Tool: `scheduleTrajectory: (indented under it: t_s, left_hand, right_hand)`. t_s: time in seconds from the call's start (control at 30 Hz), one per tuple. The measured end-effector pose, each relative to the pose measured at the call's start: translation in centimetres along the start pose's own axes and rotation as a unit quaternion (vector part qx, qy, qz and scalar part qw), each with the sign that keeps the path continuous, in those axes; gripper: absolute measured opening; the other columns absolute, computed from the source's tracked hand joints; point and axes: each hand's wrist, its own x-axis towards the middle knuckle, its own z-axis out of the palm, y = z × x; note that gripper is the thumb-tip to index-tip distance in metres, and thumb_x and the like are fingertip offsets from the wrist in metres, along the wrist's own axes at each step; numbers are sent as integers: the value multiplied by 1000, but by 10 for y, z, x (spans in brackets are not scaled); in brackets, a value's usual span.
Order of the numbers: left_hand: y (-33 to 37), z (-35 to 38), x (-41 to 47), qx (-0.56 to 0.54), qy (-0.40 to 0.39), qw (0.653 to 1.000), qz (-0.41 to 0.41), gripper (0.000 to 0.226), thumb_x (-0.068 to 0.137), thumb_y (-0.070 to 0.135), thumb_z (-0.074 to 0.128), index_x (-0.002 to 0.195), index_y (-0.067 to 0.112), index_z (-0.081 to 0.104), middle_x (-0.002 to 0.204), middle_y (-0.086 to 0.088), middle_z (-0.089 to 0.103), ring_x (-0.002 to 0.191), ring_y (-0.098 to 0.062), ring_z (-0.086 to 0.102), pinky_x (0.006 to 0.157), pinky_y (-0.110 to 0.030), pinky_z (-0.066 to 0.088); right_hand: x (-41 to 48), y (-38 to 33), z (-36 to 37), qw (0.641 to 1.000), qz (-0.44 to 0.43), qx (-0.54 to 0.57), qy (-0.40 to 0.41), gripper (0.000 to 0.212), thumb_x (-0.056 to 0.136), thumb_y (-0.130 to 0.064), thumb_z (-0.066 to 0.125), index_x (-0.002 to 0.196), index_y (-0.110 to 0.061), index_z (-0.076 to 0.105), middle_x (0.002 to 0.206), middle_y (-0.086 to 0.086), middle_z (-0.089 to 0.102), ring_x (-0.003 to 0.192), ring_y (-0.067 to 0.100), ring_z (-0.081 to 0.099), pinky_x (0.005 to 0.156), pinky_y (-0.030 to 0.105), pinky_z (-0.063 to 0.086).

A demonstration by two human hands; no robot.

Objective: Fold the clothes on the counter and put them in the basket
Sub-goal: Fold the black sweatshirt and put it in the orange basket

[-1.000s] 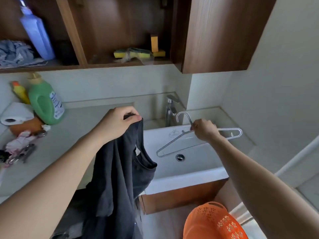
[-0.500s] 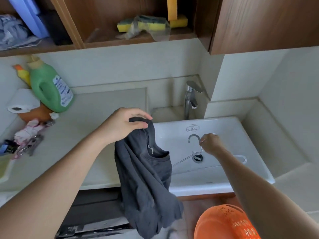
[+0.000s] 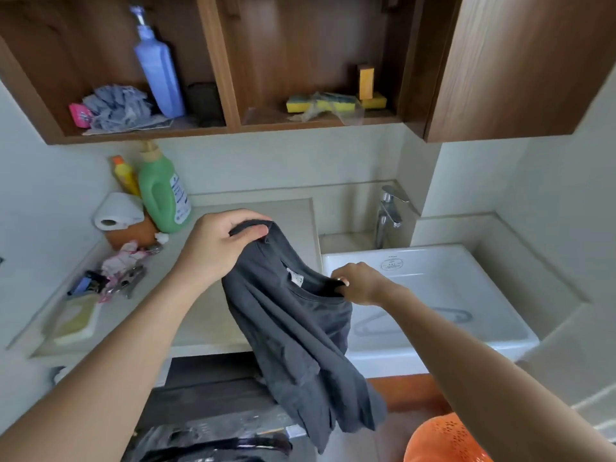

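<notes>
Left hand (image 3: 223, 251): grasps one shoulder of the dark shirt (image 3: 300, 348), held aloft.
Right hand (image 3: 361, 283): pinches the collar at the opposite side.
Shirt: hangs off the surface's (image 3: 293, 218) front edge; basket (image 3: 440, 441) at lower right.
Risk: cloth may trail into the sink (image 3: 483, 288) or snag the hanger (image 3: 466, 315) lying there, if spread rightward.

In the upper left of the frame a blue pump bottle (image 3: 160, 68) stands upright in a wooden cabinet (image 3: 500, 61), beside a crumpled grey cloth (image 3: 116, 106). Yellow sponges (image 3: 320, 103) lie in the next compartment to the right. Lower left, a green bottle (image 3: 163, 191) stands by a small yellow bottle (image 3: 125, 175) and a paper roll (image 3: 116, 211). At right, a chrome tap (image 3: 388, 211) rises behind a white sink (image 3: 450, 278), where a hanger (image 3: 456, 316) lies.
</notes>
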Motion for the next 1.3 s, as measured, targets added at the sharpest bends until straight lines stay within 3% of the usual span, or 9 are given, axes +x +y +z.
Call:
scheduleTrajectory:
  t_s: [0.1,0.2,0.33,0.47,0.77,0.87,0.97,1.13,1.3]
  left_hand:
    - [-8,-58,-50,38,73,997,7,28,89,18,71,86,45,68,83,42,65,88,19,59,82,0,39]
    - [-21,-111,-99,88,127,988,-19,12,88,27,72,96,34,77,90,27,71,89,7,62,81,-3,40]
    - [-30,-170,-134,132,160,978,-28,22,86,35,74,104,25,77,98,4,76,94,-16,67,88,-32,51]
    - [-25,-206,-129,146,172,974,17,20,87,27,74,106,20,78,104,0,76,97,-20,68,89,-32,49]
    - [-74,-209,-36,214,175,956,-102,14,86,35,74,92,22,77,94,-12,73,97,-38,63,84,-41,51]
    - [-125,-186,-6,119,147,967,-171,20,90,24,70,71,22,63,75,-4,69,67,-28,70,71,-37,52]
    - [-177,-163,31,-15,126,960,-249,20,96,10,62,77,14,58,84,-8,63,59,-24,73,49,-28,49]
    - [-246,-141,108,30,118,961,-247,13,91,16,67,80,8,67,81,-5,74,81,-20,73,86,-49,57]
    - [-298,-134,209,81,93,960,-251,19,90,21,70,82,4,67,80,-12,71,79,-25,64,73,-32,44]
  right_hand:
    - [-29,-48,-5,999,45,-22,10,25,79,-8,45,84,-29,56,78,-2,64,88,29,62,69,32,48]
    - [-58,-102,-23,990,65,127,8,36,78,4,28,87,-20,53,63,12,69,57,26,71,49,25,51]
    - [-93,-161,-53,949,70,307,25,51,85,9,15,107,-15,54,87,27,66,66,37,73,54,36,61]
    - [-110,-193,-89,919,19,384,86,46,93,11,18,107,-9,57,110,23,55,82,38,74,74,44,62]
    - [-44,-188,-103,918,-36,342,197,39,95,12,37,93,-15,65,101,11,64,81,15,71,94,39,52]
    - [11,-171,-83,931,-51,313,183,28,96,9,46,100,-11,65,99,14,65,77,13,67,79,26,52]
    - [73,-149,-67,938,-67,280,194,22,93,1,57,100,-15,69,99,6,72,88,16,69,90,31,53]
    - [167,-122,-60,951,-67,248,175,24,87,-15,72,110,-20,68,106,-10,68,101,8,64,96,23,46]
    - [275,-101,-85,965,-63,194,162,35,84,-18,75,117,-23,65,112,-8,69,105,13,62,98,28,46]
